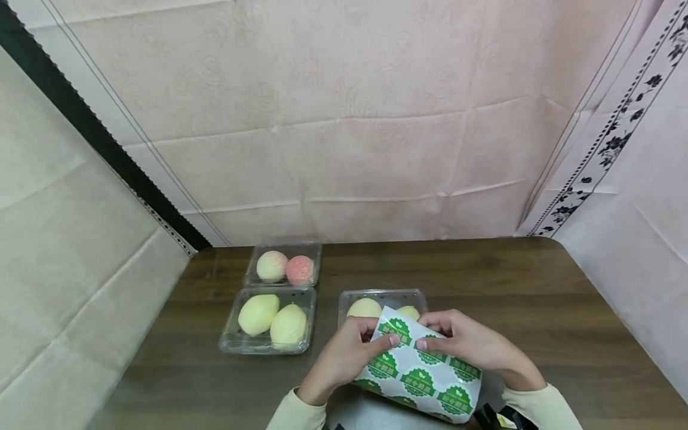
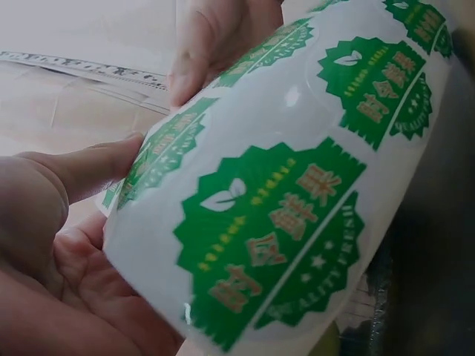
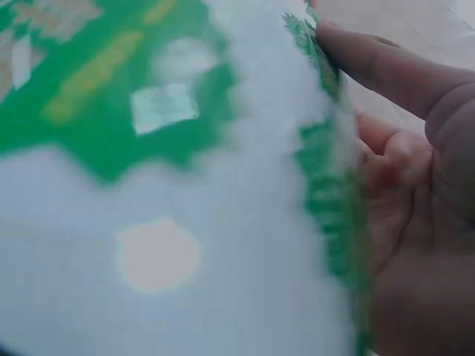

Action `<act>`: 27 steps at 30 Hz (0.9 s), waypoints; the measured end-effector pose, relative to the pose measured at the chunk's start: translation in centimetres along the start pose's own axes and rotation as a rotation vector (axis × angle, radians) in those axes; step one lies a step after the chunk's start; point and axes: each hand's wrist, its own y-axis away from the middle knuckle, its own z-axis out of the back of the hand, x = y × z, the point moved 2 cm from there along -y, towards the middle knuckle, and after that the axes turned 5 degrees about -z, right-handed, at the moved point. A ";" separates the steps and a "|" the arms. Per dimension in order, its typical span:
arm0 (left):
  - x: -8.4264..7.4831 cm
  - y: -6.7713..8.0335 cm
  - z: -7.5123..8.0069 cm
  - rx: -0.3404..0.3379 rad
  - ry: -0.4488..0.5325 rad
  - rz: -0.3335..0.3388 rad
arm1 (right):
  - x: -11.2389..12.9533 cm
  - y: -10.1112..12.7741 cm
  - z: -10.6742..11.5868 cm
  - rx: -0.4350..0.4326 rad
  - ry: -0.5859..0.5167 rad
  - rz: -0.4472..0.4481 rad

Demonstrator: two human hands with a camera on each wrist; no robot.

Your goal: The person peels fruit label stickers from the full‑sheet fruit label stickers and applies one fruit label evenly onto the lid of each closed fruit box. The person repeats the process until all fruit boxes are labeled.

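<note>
The brown table (image 1: 527, 298) fills the bottom half of the head view, with pink cloth walls (image 1: 344, 119) behind it. At about 10 o'clock from the hands sit two clear boxes: the far one (image 1: 283, 264) holds two pinkish fruits, the near one (image 1: 267, 321) holds two pale yellow fruits. A third clear box (image 1: 383, 302) with yellow fruit sits at 12 o'clock, just behind the hands.

The sticker sheet (image 1: 421, 373), white with green badges, is held up over the table's near edge, bent into a curve. The left hand (image 1: 344, 358) pinches its top edge, thumb on the front. The right hand (image 1: 473, 343) pinches the same edge right next to it.

I think a sticker is being peeled. It should go best slow, bending the sheet so one green badge (image 2: 278, 237) lifts at its edge, then pulling it gently so it doesn't tear.
</note>
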 end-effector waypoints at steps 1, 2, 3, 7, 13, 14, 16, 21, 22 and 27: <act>0.0 0.0 0.0 0.003 0.010 0.000 | 0.0 0.1 0.0 0.018 -0.020 0.005; 0.0 0.1 0.0 0.005 0.021 0.001 | 0.0 0.1 0.1 0.033 -0.043 0.008; -0.1 0.1 0.0 0.006 0.031 0.000 | 0.0 0.2 0.1 0.047 -0.062 0.011; -0.2 0.3 0.0 0.000 0.042 -0.005 | 0.1 0.3 0.0 0.082 -0.131 0.009; -0.4 0.7 -0.4 -0.129 -0.137 -0.037 | 0.0 0.2 -0.5 0.090 -0.233 -0.034; -0.5 0.8 -0.5 -0.179 -0.211 -0.048 | 0.0 0.2 -0.6 0.081 -0.229 -0.041; -0.8 1.1 -0.9 -0.287 -0.386 -0.072 | -0.1 0.1 -0.7 0.061 -0.210 -0.045; -1.6 2.1 -2.3 -0.440 -0.792 -0.254 | -0.3 0.0 -1.0 0.015 -0.177 -0.054; -1.7 2.3 -2.5 -0.447 -0.854 -0.309 | -0.3 0.0 -1.1 0.013 -0.180 -0.055; -1.9 2.9 -3.3 -0.441 -1.015 -0.457 | -0.2 0.1 -1.4 0.011 -0.205 -0.052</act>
